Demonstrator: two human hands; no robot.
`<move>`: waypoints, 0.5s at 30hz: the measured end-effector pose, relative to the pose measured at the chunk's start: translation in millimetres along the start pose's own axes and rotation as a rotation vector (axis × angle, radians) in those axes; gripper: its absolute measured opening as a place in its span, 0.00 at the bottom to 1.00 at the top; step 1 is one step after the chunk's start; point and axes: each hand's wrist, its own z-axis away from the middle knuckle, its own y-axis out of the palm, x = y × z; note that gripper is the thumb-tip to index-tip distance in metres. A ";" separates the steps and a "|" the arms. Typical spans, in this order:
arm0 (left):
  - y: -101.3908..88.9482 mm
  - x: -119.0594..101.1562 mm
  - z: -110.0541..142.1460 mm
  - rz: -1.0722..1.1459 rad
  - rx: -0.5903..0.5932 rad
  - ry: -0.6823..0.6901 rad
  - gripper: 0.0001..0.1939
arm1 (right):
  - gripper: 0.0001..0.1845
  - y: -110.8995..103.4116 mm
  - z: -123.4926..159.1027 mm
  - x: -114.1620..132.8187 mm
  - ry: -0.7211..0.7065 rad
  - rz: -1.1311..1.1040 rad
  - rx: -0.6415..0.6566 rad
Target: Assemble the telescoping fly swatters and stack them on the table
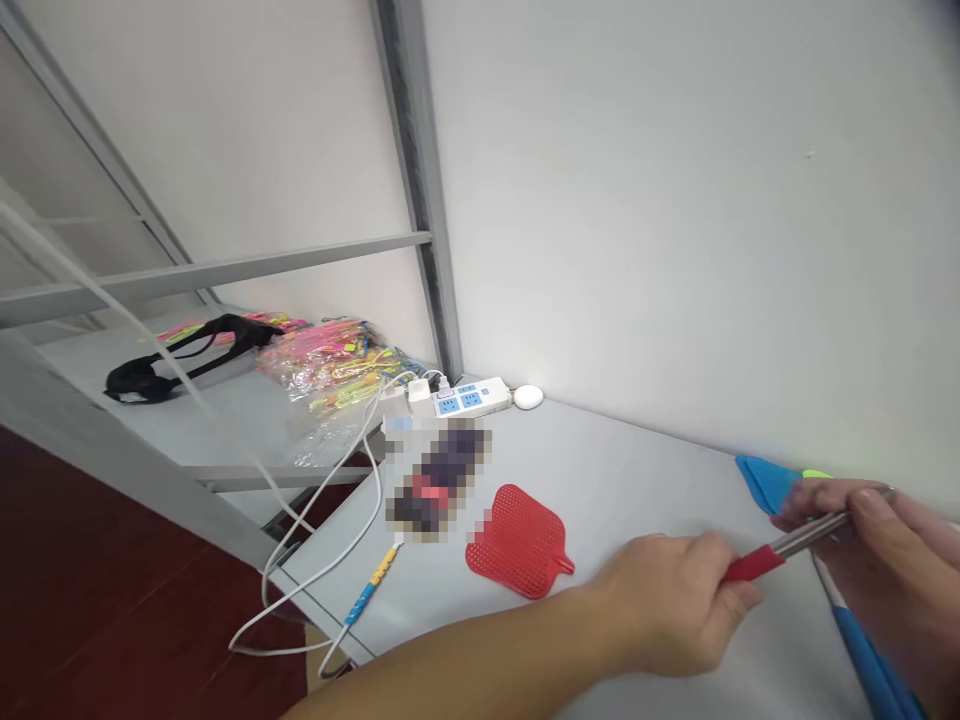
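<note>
My left hand [664, 605] is closed around the red grip [752, 563] of a steel telescopic rod [814, 530]. Farther along, my right hand [874, 535] pinches the steel shaft between thumb and fingers. A red plastic fly swatter head [519, 540] lies flat on the pale desk [622, 470], left of my left hand and apart from the rod. Behind it stands a pixelated object [439, 480], its details hidden by blur. A blue piece [765, 480] and a blue strip [862, 640] lie partly hidden near my right hand.
A white power strip [457, 398] with white cables [330, 530] sits at the desk's back corner. Beside it is a round white object [528, 397]. Metal shelf posts rise behind. A lower shelf holds colourful bagged items [330, 365] and a black strap [187, 358]. Dark red floor lies left.
</note>
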 end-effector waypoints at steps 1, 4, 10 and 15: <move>1.2 1.7 -1.6 0.006 -0.028 0.007 0.20 | 0.11 12.9 -6.8 16.3 0.105 -0.237 0.022; -1.2 6.2 -5.8 0.050 -0.140 0.013 0.15 | 0.12 48.0 -23.5 56.5 0.292 -0.543 0.061; -17.3 4.8 -4.9 0.360 -0.277 -0.107 0.11 | 0.20 91.1 -42.0 68.9 0.394 -0.732 0.108; -17.4 2.2 -5.1 0.565 -0.335 -0.153 0.14 | 0.23 104.9 -46.4 51.8 0.437 -0.719 0.161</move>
